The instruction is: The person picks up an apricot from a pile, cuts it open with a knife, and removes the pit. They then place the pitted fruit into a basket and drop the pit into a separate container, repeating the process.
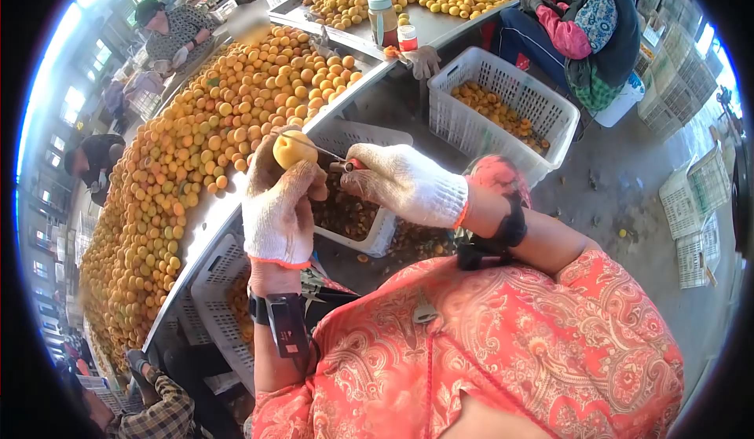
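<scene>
My left hand (279, 219), in a white knit glove with stained fingers, is closed around a yellow-orange apricot (294, 149). In my right hand (408, 184), also gloved, is a small knife (345, 166) with a reddish handle. Its thin blade reaches left to the fruit, and its tip at the apricot is hard to make out. Both hands are over a white plastic crate (378, 235) holding cut apricot pieces. Just beyond them a large heap of whole apricots (259, 93) covers the metal table (206, 213).
Another white crate (491, 134) with apricot pieces stands right of the table, and one (212, 282) sits at lower left. A lidded bottle (382, 20) and a small jar (407, 38) rest on the table. Co-workers sit at right (601, 31), upper left and lower left.
</scene>
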{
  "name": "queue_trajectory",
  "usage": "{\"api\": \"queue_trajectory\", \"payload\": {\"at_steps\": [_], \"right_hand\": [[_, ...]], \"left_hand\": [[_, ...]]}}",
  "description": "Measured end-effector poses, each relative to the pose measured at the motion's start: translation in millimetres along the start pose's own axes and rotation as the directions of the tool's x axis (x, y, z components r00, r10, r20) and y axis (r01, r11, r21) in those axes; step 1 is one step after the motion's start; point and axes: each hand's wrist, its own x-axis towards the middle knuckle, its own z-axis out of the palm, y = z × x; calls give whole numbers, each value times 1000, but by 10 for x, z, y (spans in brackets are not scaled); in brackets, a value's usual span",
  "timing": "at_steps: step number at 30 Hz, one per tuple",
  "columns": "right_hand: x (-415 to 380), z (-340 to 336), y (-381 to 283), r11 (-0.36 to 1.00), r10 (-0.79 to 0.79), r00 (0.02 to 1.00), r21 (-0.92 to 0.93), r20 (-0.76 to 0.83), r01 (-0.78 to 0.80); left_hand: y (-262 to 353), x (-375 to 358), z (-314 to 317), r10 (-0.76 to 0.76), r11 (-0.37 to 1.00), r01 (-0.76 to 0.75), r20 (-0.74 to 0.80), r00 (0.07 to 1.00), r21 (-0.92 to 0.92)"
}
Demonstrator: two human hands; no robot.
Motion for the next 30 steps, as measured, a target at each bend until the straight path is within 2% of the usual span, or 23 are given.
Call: {"api": "queue_trajectory", "payload": {"at_steps": [9,11,14,17,20,24,27,29,30], "right_hand": [[-35,8,-121,999,33,999,-28,12,-32],[-49,18,-127,999,40,999,-23,7,-40],[-60,60,-127,997,64,998,-34,27,-63],[-59,117,-79,998,-19,999,-58,-45,16],[-64,144,-67,1000,8,999,-27,-39,-9],[-89,217,11,999,-17,995,-47,-94,12],[-59,230,10,997,-13,991,-82,-135,1],[-53,250,3,993,17,990,-111,-141,-33],[-46,260,0,986,30,989,-161,-142,-53]], "left_hand": [[76,-79,110,44,999,-44,33,998,11],[95,-115,142,17,997,-19,-17,1000,-79],[83,-149,201,43,997,-49,-100,994,-64],[85,-133,269,97,994,-103,-108,989,-49],[94,-123,262,122,992,-123,-30,992,-40],[-2,-90,277,143,990,-143,-23,989,-18],[-167,-64,315,190,973,-201,-102,976,-109],[-231,-85,232,77,973,-61,65,995,-223],[-329,-27,256,53,958,-77,-94,994,-277]]}}
